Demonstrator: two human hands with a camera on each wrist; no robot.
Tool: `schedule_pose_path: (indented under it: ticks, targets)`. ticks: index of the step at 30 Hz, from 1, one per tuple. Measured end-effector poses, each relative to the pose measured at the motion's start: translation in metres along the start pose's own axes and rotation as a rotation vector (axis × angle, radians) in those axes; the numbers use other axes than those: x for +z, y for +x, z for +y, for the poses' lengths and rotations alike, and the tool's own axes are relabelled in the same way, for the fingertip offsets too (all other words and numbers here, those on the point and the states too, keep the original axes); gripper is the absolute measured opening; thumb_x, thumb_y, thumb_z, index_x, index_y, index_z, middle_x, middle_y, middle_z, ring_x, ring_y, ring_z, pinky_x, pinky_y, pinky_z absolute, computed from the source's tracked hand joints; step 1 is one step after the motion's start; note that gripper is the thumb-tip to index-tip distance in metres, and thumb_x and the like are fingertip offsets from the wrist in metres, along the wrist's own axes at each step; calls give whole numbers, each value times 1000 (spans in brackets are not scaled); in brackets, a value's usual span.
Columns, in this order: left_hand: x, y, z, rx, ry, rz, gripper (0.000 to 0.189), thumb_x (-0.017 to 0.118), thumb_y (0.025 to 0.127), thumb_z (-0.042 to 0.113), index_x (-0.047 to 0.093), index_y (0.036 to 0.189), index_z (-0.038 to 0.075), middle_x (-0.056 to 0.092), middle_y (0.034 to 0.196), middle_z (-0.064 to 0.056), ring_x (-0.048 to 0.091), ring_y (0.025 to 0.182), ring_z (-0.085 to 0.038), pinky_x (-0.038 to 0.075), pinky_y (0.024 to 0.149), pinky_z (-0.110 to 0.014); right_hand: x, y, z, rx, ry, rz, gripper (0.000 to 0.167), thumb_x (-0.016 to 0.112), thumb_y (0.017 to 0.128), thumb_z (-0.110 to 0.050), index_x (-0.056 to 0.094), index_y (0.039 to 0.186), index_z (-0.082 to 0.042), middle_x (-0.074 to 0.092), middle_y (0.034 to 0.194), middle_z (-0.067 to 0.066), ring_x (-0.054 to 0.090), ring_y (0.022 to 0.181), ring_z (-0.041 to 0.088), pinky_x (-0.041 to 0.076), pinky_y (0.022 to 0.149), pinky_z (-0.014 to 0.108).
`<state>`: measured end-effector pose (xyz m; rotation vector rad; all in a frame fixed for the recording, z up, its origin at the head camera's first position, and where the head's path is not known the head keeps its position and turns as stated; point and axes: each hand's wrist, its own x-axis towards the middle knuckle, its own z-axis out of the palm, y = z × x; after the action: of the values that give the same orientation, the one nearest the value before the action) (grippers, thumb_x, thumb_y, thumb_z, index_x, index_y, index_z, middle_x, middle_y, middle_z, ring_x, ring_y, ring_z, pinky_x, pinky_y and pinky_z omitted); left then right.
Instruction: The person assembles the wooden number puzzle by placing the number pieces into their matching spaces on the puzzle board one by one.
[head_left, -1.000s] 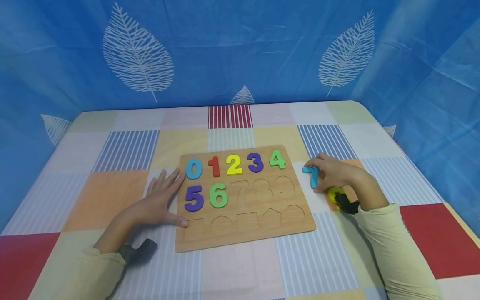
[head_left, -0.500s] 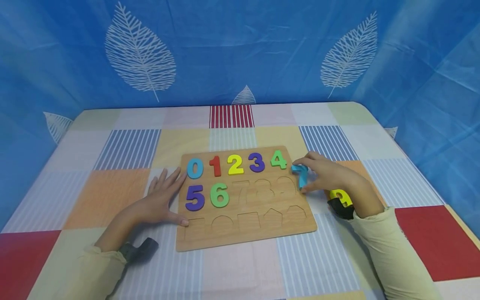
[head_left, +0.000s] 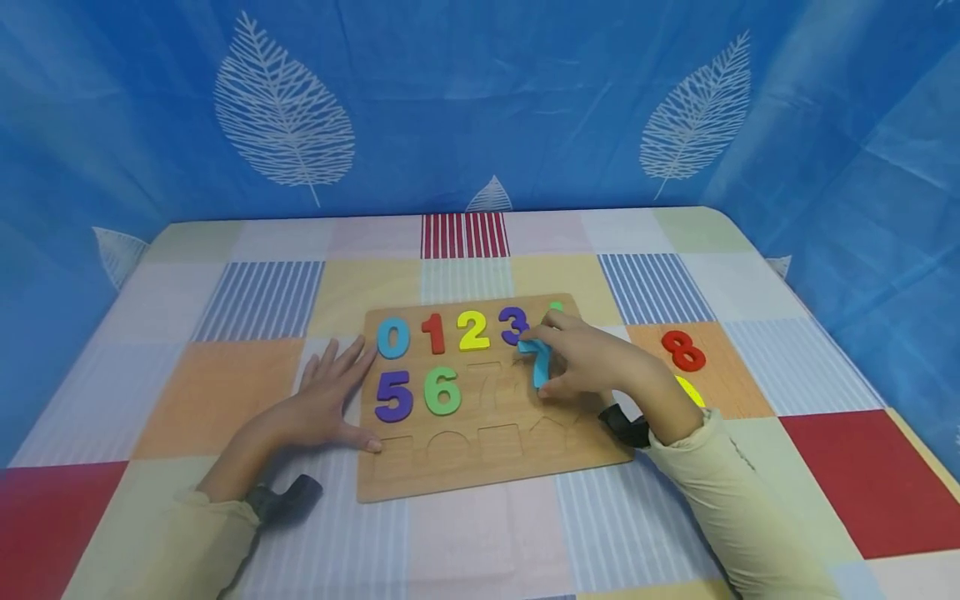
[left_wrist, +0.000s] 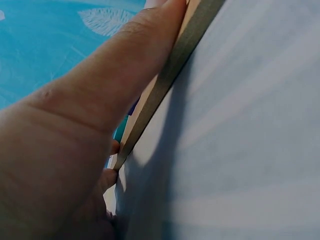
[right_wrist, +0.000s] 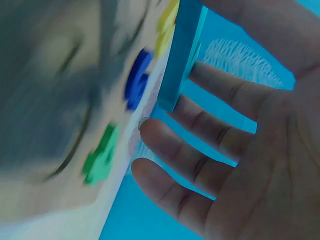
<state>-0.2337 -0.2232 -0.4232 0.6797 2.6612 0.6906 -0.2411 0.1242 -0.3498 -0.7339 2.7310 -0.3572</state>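
A wooden number board (head_left: 450,458) lies on the table with 0, 1, 2, 3, 5 and 6 seated in it; the green 4 (right_wrist: 101,156) shows in the right wrist view, mostly covered by the hand in the head view. My right hand (head_left: 600,358) pinches a light blue number seven (head_left: 538,364) between thumb and fingers, above the board's right half. In the right wrist view the seven (right_wrist: 182,55) stands clear of the board surface. Spread along the board's left edge, my left hand (head_left: 318,417) rests with straight fingers, its thumb on the lower left corner area.
On the tablecloth right of the board lie a red eight (head_left: 683,351) and a yellow number (head_left: 691,390), partly hidden by the right wrist. Outlined recesses show in the board's middle and front rows. A blue leaf-patterned curtain (head_left: 487,100) stands behind the table.
My right hand has carried the blue seven leftward from the tablecloth to over the board. The red eight has come into sight. My left hand has stayed in place.
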Motion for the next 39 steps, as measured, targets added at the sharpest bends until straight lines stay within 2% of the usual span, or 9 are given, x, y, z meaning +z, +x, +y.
schedule_pose_path:
  ticks: [1,7,9,12,17,21,27,39]
  targets:
    - [0,1,0,-4,3,-4,123,75,59,59,7,147,7,-3,153,-20,-18,135,-45,-12,104,-63,-1,3,-4,-8,-3,-1,69,77,72,-26,46,132,-12,47,110,7,46,90,18,46,76,30]
    - [1,3,2,-36,16,-20,124,73,58,63,7,148,9,-4,153,-18,-19,136,-43,-11,106,-61,-1,16,-22,-36,-17,-11,68,75,74,-29,44,133,-14,41,131,11,47,106,22,45,91,38]
    - [1,3,2,-32,11,-17,124,73,58,63,7,147,9,-4,153,-18,-18,136,-43,-11,105,-62,0,20,-26,-37,-23,-7,68,75,74,-30,44,133,-14,41,132,11,47,108,22,44,93,38]
    - [0,3,1,-21,7,-12,124,74,58,61,7,147,9,-4,153,-19,-18,135,-44,-11,105,-62,4,24,-31,-21,-39,-20,68,75,74,-34,46,132,-14,45,122,8,47,103,20,45,88,35]
    - [0,3,2,-21,11,-12,123,74,58,61,7,147,8,-4,153,-19,-18,136,-43,-11,106,-62,12,30,-38,-4,-89,-50,68,73,73,-43,49,130,-15,46,106,1,45,89,15,44,71,26]
    - [-1,3,2,-23,12,-8,124,74,58,62,7,147,8,-3,153,-18,-18,136,-43,-11,106,-62,18,34,-41,-14,-112,-64,69,73,72,-45,50,130,-14,45,103,0,43,83,14,40,64,24]
    - [-2,4,1,-14,2,-1,123,75,59,60,6,147,8,-4,153,-18,-18,136,-43,-11,105,-62,23,39,-43,4,-134,-98,69,73,73,-43,49,130,-15,45,113,3,43,92,16,42,76,27]
    - [-3,3,4,-18,-6,-8,123,75,59,59,7,147,7,-5,153,-19,-18,136,-43,-12,105,-62,27,41,-42,11,-149,-91,71,74,72,-43,47,133,-18,45,120,4,40,100,18,42,85,32]
